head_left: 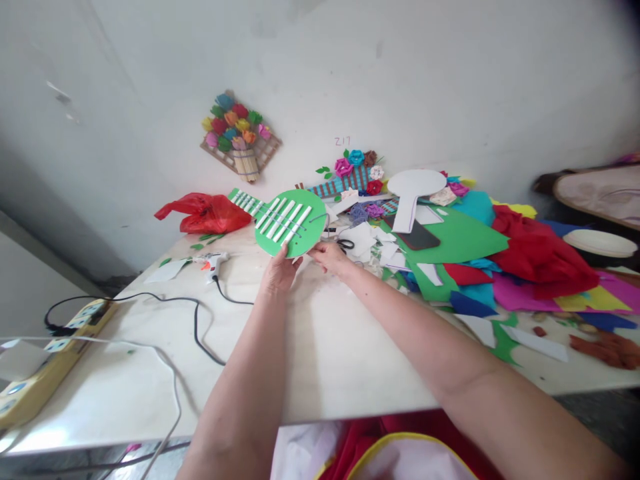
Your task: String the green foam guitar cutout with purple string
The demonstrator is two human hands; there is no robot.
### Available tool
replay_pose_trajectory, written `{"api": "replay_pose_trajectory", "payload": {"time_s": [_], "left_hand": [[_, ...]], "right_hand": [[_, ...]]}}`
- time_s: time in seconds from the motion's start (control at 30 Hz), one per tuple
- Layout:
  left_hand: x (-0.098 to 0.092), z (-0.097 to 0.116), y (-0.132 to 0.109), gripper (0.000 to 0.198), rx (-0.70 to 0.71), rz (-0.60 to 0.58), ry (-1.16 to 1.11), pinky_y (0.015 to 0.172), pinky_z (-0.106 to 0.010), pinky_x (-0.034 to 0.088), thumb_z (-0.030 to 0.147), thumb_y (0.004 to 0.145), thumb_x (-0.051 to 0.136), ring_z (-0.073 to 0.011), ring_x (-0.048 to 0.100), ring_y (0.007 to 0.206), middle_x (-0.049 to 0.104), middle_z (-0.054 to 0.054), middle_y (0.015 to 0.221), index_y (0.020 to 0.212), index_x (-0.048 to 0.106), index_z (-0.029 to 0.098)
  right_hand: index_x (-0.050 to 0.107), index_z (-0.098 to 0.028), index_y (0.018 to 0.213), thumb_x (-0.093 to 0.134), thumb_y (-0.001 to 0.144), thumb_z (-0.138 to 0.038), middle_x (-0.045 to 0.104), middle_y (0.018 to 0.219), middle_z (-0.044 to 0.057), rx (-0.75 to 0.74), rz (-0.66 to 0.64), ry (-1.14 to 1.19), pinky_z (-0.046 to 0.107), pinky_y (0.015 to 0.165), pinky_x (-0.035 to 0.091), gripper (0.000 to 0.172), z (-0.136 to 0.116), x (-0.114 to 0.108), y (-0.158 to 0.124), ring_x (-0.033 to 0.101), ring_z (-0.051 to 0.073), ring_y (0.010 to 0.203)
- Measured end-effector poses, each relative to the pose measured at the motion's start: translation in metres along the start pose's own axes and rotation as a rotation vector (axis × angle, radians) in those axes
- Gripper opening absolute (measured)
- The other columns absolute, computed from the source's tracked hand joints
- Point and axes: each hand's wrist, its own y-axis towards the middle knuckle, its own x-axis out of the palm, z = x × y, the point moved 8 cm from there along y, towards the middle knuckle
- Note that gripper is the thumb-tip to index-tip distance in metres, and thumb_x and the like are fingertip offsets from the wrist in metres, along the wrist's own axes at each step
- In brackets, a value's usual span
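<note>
A green paper paddle shape [293, 233] with several white strips woven across it is held up over the table's far middle. My left hand [279, 270] grips its lower edge from below, fingers closed on the paper. My right hand [329, 256] pinches its lower right edge. The paddle's striped handle points up and left towards a red plastic bag [207, 212].
A glue gun [214, 263] lies left of my hands, its black cord running to a yellow power strip [47, 360]. Scissors [345, 244], white scraps and a pile of coloured paper [510, 267] cover the right side. Paper flower crafts [240, 137] hang on the wall.
</note>
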Motion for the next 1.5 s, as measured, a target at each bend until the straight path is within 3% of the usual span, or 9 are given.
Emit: {"api": "replay_pose_trajectory", "payload": {"time_s": [0.07, 0.23, 0.53, 0.67, 1.3, 1.5], "left_hand": [[0.002, 0.0, 0.0, 0.024, 0.011, -0.024, 0.022, 0.07, -0.026, 0.043, 0.026, 0.069, 0.067, -0.0131, 0.059, 0.076, 0.066, -0.002, 0.086, 0.091, 0.06, 0.021], [0.011, 0.003, -0.003, 0.035, 0.062, -0.136, 0.05, 0.072, -0.028, 0.043, 0.024, 0.062, 0.072, -0.016, 0.059, 0.082, 0.066, -0.003, 0.093, 0.095, 0.06, 0.021], [0.017, 0.005, -0.006, 0.05, 0.093, -0.202, 0.08, 0.08, -0.031, 0.043, 0.027, 0.061, 0.074, -0.0195, 0.054, 0.101, 0.061, -0.003, 0.111, 0.108, 0.057, 0.026], [0.018, 0.005, -0.006, 0.051, 0.102, -0.228, 0.065, 0.082, -0.033, 0.044, 0.025, 0.064, 0.072, -0.0199, 0.054, 0.102, 0.06, -0.003, 0.115, 0.112, 0.056, 0.026], [0.019, 0.003, -0.009, 0.049, 0.057, -0.223, 0.048, 0.077, -0.032, 0.045, 0.024, 0.06, 0.074, -0.0211, 0.057, 0.096, 0.063, -0.005, 0.107, 0.107, 0.058, 0.022], [0.021, 0.001, -0.01, 0.044, 0.028, -0.253, 0.049, 0.074, -0.029, 0.045, 0.027, 0.064, 0.072, -0.0179, 0.058, 0.089, 0.063, -0.004, 0.103, 0.106, 0.058, 0.022]], "right_hand": [[0.054, -0.016, 0.059, 0.057, 0.068, -0.03, 0.04, 0.045, -0.006, 0.017, -0.001, 0.034, 0.021, 0.04, 0.03, 0.017, 0.0, 0.001, -0.001, 0.034, 0.006, 0.041], [0.049, -0.015, 0.051, 0.052, 0.062, -0.021, 0.048, 0.049, -0.002, -0.027, -0.09, 0.131, 0.02, 0.04, 0.026, 0.013, -0.007, 0.007, -0.004, 0.033, 0.004, 0.04], [0.034, -0.018, 0.044, 0.049, 0.052, -0.017, 0.026, 0.039, -0.008, -0.057, -0.156, 0.168, 0.022, 0.041, 0.011, 0.017, -0.005, 0.003, -0.003, 0.018, 0.003, 0.039], [0.031, -0.018, 0.042, 0.048, 0.049, -0.016, 0.024, 0.038, -0.009, -0.046, -0.149, 0.19, 0.022, 0.04, 0.01, 0.018, -0.005, 0.002, -0.001, 0.017, 0.003, 0.039], [0.044, -0.015, 0.045, 0.062, 0.048, -0.025, 0.044, 0.037, -0.005, -0.003, -0.123, 0.231, 0.02, 0.039, 0.015, 0.021, -0.014, -0.002, -0.006, 0.027, 0.002, 0.036], [0.05, -0.013, 0.047, 0.065, 0.049, -0.024, 0.05, 0.04, -0.002, -0.032, -0.142, 0.251, 0.021, 0.04, 0.017, 0.019, -0.009, -0.003, -0.001, 0.032, 0.003, 0.036]]}}
